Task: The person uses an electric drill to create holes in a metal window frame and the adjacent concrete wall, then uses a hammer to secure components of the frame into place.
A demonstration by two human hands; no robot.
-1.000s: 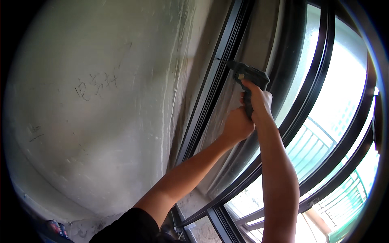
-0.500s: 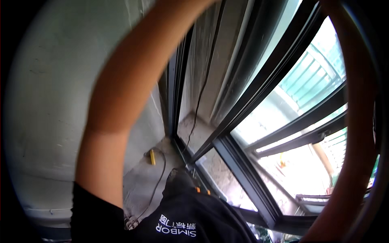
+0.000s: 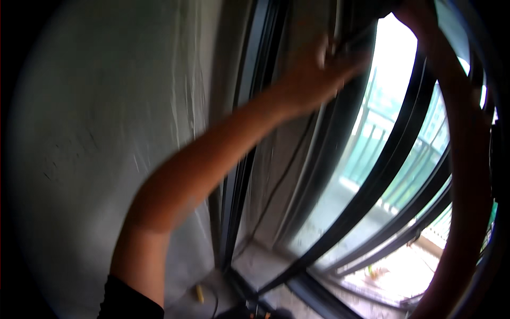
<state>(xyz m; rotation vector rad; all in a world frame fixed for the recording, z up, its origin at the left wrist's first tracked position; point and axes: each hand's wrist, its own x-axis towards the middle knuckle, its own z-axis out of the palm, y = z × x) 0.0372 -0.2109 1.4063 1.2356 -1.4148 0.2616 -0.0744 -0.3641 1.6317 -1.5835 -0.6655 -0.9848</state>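
Note:
My left hand (image 3: 311, 80) is raised at the upper middle, blurred by motion. Its thumb stands apart from its stretched fingers, which lie over a dark shape (image 3: 362, 34); whether they touch it I cannot tell. My right hand (image 3: 417, 21) is high at the upper right, beside the dark top of the framing; its fingertips are lost in shadow. A black window frame bar (image 3: 390, 143) slants from the upper right down toward the floor, between my arms. Another dark upright frame (image 3: 236, 175) stands against the wall at the left.
A bare grey concrete wall (image 3: 106, 143) fills the left side. A dark cable (image 3: 281, 181) hangs behind the upright frame. On the floor lies a yellow object (image 3: 200, 293) beside a cord. Beyond the glass is a balcony railing (image 3: 369, 138).
The view has tilted upward and less of the floor and my body shows. My left hand has come into view, and my right hand now shows at the upper edge.

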